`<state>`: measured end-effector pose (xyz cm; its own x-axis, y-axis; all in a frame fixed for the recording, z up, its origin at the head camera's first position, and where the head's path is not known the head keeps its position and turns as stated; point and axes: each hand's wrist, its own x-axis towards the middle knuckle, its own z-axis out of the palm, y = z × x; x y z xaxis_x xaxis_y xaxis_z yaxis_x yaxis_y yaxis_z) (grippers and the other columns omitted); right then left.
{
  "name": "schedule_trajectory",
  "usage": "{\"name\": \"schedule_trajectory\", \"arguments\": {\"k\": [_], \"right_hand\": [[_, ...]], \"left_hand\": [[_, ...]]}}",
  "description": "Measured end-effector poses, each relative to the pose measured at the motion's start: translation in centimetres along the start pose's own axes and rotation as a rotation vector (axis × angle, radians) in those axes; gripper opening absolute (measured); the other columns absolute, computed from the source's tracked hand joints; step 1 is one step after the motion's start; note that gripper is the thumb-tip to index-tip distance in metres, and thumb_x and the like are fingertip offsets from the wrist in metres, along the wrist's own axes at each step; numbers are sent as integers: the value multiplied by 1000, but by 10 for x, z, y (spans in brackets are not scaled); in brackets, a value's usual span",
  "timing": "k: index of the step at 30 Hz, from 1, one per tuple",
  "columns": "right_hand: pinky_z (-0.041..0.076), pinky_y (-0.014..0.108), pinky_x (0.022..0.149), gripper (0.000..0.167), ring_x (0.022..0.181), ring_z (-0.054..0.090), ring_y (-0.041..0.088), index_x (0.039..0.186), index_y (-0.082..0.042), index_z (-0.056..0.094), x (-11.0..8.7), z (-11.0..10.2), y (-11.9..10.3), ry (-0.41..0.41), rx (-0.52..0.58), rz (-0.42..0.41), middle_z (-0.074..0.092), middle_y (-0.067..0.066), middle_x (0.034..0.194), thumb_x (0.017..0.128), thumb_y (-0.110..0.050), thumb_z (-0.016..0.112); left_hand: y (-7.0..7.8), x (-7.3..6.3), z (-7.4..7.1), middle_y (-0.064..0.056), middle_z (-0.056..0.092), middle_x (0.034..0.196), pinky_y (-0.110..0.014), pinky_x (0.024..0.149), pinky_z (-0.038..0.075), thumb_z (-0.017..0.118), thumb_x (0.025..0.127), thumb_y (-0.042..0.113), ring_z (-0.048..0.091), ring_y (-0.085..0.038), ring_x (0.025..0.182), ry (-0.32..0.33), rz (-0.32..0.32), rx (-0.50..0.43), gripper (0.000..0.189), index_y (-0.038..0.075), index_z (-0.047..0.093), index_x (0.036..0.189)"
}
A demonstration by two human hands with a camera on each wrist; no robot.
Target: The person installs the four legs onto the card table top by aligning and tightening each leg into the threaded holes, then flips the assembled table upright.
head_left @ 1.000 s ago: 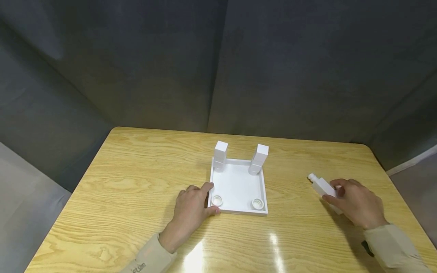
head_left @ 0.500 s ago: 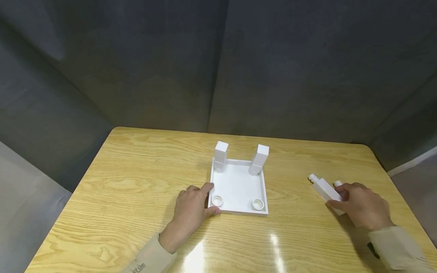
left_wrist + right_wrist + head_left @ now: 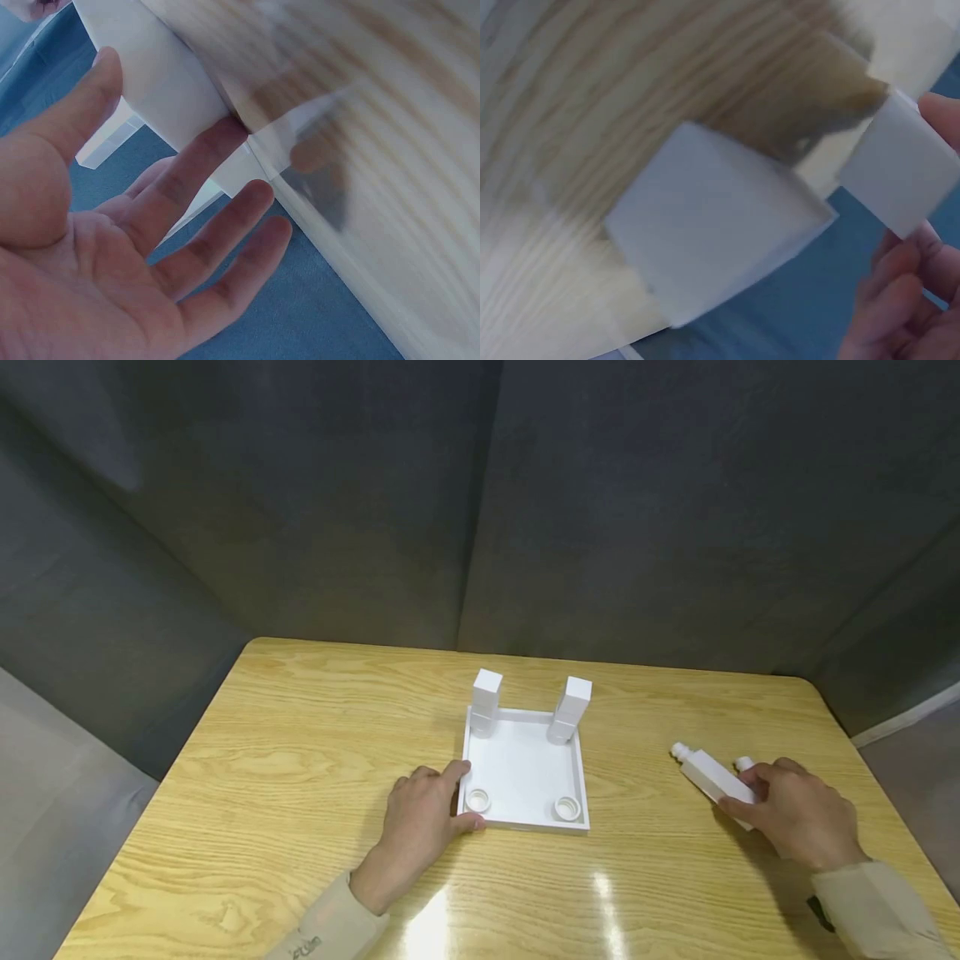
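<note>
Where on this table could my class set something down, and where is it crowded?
Bare table lies left of the left hand, between the tray and the loose posts, and along the tray's near side. The tray's middle is bare too. Crowded: its corners, with standing posts and rings, and around the right hand and loose posts.

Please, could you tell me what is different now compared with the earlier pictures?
The right hand has moved a little right along the white block, which has shifted slightly left. The tip of a second block, hidden one second ago, now shows beyond the hand. I see nothing clearly let go. The left hand stays at the corner of the tray; tray, upright posts and rings look unmoved.
</note>
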<state>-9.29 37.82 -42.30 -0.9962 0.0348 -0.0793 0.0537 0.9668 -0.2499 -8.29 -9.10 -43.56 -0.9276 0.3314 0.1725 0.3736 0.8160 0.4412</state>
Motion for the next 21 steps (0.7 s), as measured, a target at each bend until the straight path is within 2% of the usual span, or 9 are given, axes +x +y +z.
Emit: {"name": "schedule_trajectory", "arguments": {"k": [3,10,18,21], "right_hand": [[41,39,52,58,69,55,19,118,3,76,-4,-2,-7,74,20,-15,64,6,92,92,-48,85],[40,34,56,47,74,57,18,114,-1,79,-14,-8,-26,234,143,-54,75,17,103,92,-42,88],[42,27,52,41,68,57,6,114,-6,78,-21,-16,-53,331,282,-119,75,7,94,89,-35,92],[44,24,52,37,67,57,7,115,-6,78,-23,-17,-64,364,360,-158,73,3,94,88,-27,94]], "left_hand": [[0,0,0,-26,77,110,-59,85,61,98,73,31,74,-44,102,2,9,2,75,-4,70,134],[1,1,0,-26,77,110,-58,85,60,99,73,30,74,-43,102,2,7,-3,75,-4,70,134],[0,1,0,-25,78,110,-58,85,60,99,73,30,74,-43,102,7,3,-3,75,-3,70,134],[0,1,0,-25,78,111,-58,86,60,99,73,31,74,-42,103,-2,-9,-2,76,-3,70,135]]}}
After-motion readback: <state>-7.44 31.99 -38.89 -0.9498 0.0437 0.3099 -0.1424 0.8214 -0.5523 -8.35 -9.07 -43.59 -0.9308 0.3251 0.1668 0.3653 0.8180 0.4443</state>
